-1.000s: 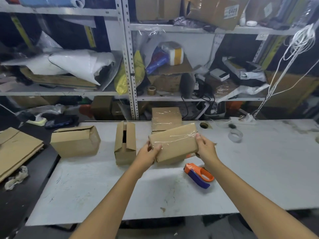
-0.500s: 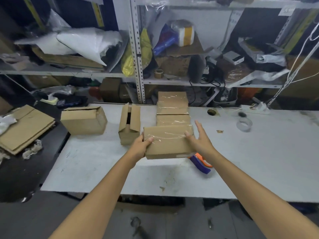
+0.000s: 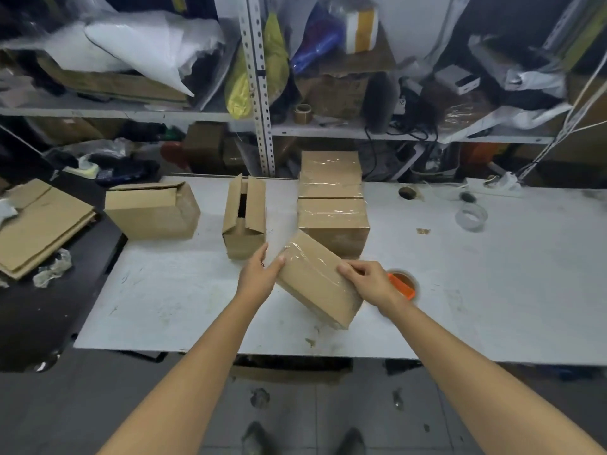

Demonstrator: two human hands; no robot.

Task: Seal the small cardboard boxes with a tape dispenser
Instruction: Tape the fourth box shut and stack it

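Turned slantwise now, the taped box (image 3: 312, 284) runs far-left to near-right; left hand (image 3: 259, 277) presses flat, right hand (image 3: 371, 281) grips it.

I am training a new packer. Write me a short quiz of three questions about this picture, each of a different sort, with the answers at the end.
1. True or false: the right hand grips the orange tape dispenser.
2. Apart from the held box, how many boxes on the table already carry clear tape? A) one B) two C) four
3. Fill the gap: the open box stands to the ___ of the taped boxes.

Key: 1 false: it grips the held box, and the dispenser lies on the table beside it. 2 B. 3 left.
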